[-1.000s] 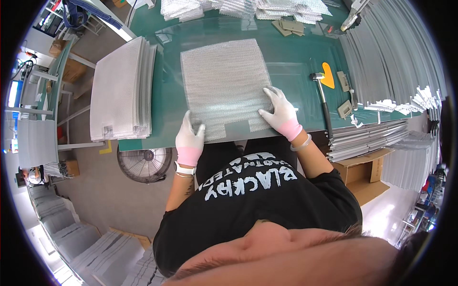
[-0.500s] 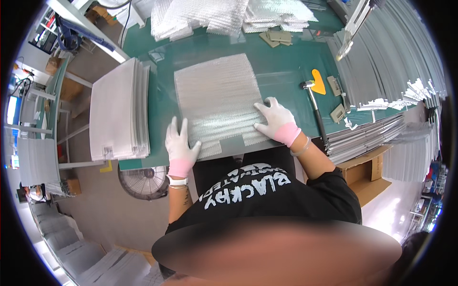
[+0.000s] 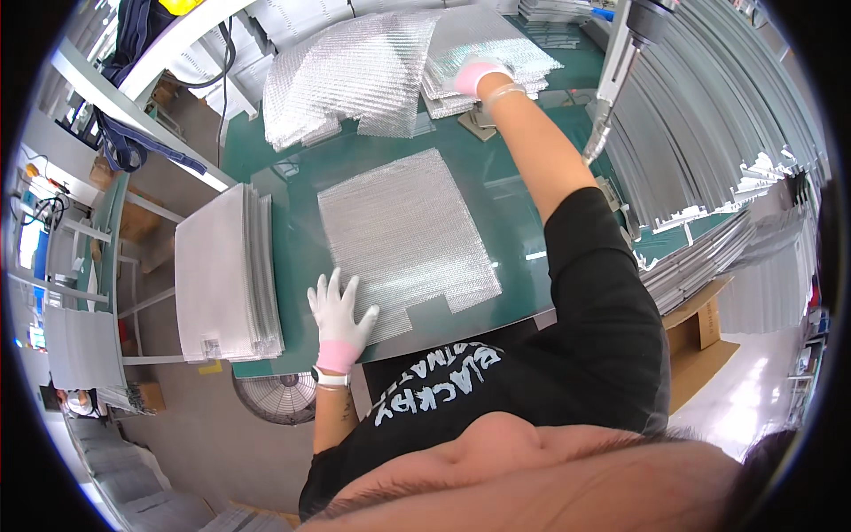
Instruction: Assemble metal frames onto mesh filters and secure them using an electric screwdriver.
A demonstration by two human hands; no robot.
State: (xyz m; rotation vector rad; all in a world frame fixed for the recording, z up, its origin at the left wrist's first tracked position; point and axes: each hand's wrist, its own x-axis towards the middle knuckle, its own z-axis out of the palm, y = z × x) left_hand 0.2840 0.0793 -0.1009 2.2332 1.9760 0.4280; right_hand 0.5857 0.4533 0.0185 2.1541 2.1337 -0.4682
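A silvery, finely textured sheet (image 3: pixel 399 230) with a notch in its near edge lies flat on the green table. My left hand (image 3: pixel 343 310), in a white glove with a pink cuff, rests open on its near left edge, fingers spread. My right hand (image 3: pixel 483 74), gloved alike, is stretched far forward onto a stack of similar shiny sheets (image 3: pixel 452 93). Its fingers are mostly hidden, so I cannot tell whether they grip a sheet. Beside that stack is a larger pile of shiny sheets (image 3: pixel 346 75). A beige flat part (image 3: pixel 479 127) sits just below the stack.
A stack of pale sheets (image 3: pixel 222 275) stands at the left of the green table (image 3: pixel 297 230). Tall grey sheet stacks (image 3: pixel 709 115) fill the right. A metal arm-like tool (image 3: pixel 612 89) hangs at the upper right. A cardboard box (image 3: pixel 705 350) and a floor fan (image 3: pixel 277 396) are below table level.
My right hand has left the near right edge of the sheet and reached forward to the far stack. My left hand stays on the sheet. The view has shifted, with my head leaning forward.
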